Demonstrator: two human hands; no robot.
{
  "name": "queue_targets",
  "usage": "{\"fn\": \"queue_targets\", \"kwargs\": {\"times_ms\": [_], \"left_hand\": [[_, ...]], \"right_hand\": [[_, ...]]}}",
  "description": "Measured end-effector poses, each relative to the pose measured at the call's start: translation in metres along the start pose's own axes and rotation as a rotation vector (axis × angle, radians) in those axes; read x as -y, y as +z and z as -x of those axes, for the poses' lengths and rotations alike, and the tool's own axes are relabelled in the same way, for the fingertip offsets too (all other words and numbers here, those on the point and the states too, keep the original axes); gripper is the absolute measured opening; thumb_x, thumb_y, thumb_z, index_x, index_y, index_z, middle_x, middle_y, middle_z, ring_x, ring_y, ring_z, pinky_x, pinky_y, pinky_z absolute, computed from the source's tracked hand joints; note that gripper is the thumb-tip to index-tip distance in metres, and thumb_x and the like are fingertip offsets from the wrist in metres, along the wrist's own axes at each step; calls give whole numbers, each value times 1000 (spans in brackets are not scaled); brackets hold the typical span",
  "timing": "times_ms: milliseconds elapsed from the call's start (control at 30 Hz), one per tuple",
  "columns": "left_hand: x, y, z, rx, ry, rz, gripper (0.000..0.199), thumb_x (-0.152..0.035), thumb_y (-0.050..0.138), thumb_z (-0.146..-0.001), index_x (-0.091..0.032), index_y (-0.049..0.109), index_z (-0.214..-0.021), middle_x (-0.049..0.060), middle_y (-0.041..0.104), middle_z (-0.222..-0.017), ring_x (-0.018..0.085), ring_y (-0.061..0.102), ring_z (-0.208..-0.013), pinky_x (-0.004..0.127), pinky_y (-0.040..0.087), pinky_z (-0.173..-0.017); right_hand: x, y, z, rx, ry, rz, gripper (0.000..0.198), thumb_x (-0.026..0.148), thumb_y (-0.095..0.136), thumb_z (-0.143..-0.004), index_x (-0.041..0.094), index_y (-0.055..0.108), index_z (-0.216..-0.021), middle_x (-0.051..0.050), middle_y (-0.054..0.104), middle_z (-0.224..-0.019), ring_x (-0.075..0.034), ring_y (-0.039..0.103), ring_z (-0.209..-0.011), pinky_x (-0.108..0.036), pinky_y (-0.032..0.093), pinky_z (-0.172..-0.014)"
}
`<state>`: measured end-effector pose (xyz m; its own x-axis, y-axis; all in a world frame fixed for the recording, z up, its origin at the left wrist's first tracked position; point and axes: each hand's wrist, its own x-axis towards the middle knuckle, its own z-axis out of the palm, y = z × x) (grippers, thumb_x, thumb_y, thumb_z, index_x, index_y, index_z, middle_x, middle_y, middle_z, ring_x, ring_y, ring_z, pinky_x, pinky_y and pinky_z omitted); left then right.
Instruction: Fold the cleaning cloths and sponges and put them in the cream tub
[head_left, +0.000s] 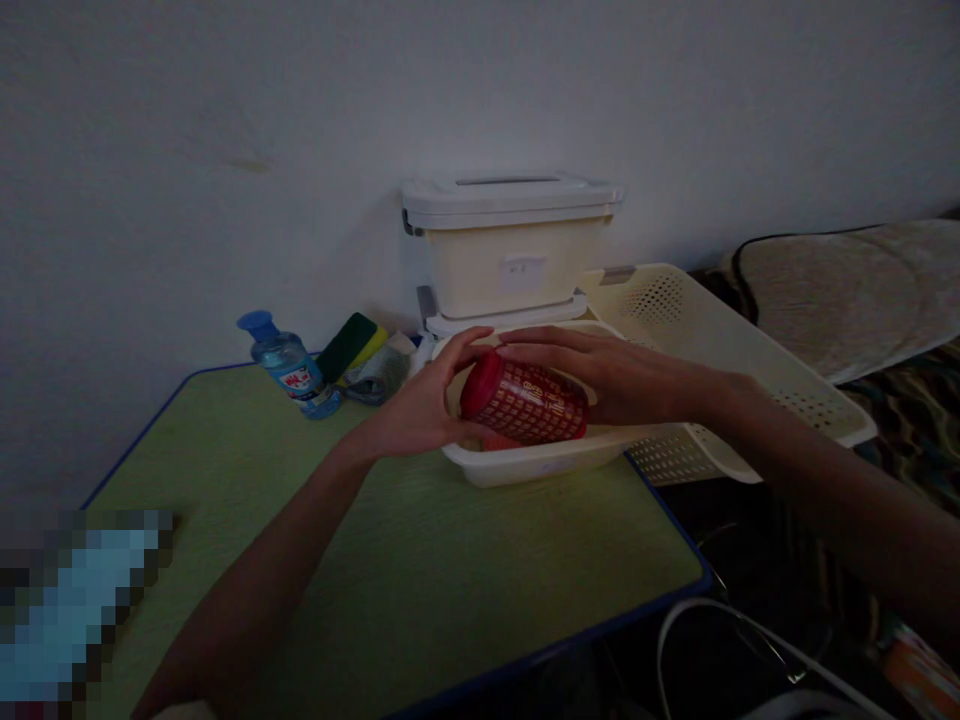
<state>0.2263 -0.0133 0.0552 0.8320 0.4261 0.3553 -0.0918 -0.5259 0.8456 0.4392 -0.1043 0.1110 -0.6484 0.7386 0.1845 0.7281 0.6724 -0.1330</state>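
Note:
A red canister (pixel 534 402) with rows of gold characters lies tilted on its side within the white plastic tub (pixel 525 466). Its rounded red end points left. My left hand (pixel 427 408) wraps around that left end, thumb low and fingers over the top. From the right, my right hand (pixel 607 372) lies over the canister's upper side, its fingers reaching toward my left fingertips. Part of another reddish item (pixel 498 441) shows beneath the canister; its kind cannot be made out. The right palm's contact is partly hidden.
Behind the tub stands a lidded white storage box (pixel 510 265) against the wall. At left are a blue bottle (pixel 298 375), a green-yellow sponge (pixel 349 345) and a grey cloth (pixel 377 375). A perforated cream basket (pixel 720 350) sits right of the green table (pixel 420 590).

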Motion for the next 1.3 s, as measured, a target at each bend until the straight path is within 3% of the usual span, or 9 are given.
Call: {"fn": "queue_targets", "kwargs": {"times_ms": [100, 267, 400, 533, 700, 1067, 1300], "left_hand": [[0, -4, 0, 89, -28, -22, 95, -30, 75, -61, -25, 19, -138, 12, 36, -139, 29, 33, -129, 45, 35, -103], [2, -8, 1, 140, -69, -120, 95, -32, 72, -64, -27, 14, -139, 12, 39, -137, 28, 37, -127, 45, 35, -102], [-4, -3, 3, 101, -55, -261, 90, -36, 71, -65, -26, 18, -136, 11, 39, -136, 27, 38, -126, 45, 34, -102], [-15, 1, 4, 63, -57, -397, 62, -40, 66, -70, -21, 36, -122, 9, 44, -128, 26, 42, -121, 42, 35, -100], [-16, 2, 4, 104, -66, -490, 37, -40, 57, -77, -20, 45, -106, 5, 54, -110, 21, 51, -104, 38, 40, -90], [-17, 4, 2, 232, -23, -570, 18, -36, 49, -84, -20, 55, -80, 2, 62, -95, 18, 55, -92, 30, 39, -80], [-15, 3, 3, 254, -16, -576, 14, -32, 49, -85, -20, 53, -79, 1, 61, -97, 17, 54, -92, 29, 38, -78]], "right_hand": [[5, 3, -5, 45, -88, 31, 67, 26, 53, -82, 24, 20, -140, -8, 26, -147, -19, 27, -133, -42, 29, -106], [10, 9, -10, 54, -144, 43, 68, 27, 55, -80, 19, 22, -139, -9, 32, -144, -20, 23, -134, -42, 24, -109], [11, 10, -8, 38, -83, 61, 71, 36, 58, -77, 15, 25, -137, -14, 34, -141, -23, 29, -131, -43, 28, -106], [8, 7, 1, 70, 39, 99, 83, 43, 64, -69, 13, 26, -136, -17, 40, -134, -29, 37, -124, -48, 27, -104], [-2, 1, 20, 117, 201, 125, 86, 50, 66, -62, 13, 33, -133, -16, 46, -127, -32, 44, -115, -48, 35, -98], [-24, 10, 42, 220, 385, 138, 85, 63, 63, -60, 14, 44, -126, -16, 49, -122, -31, 53, -102, -43, 43, -87], [-26, 25, 29, 312, 353, 265, 75, 57, 66, -60, 8, 52, -115, -18, 58, -111, -32, 55, -100, -45, 39, -90]]}}
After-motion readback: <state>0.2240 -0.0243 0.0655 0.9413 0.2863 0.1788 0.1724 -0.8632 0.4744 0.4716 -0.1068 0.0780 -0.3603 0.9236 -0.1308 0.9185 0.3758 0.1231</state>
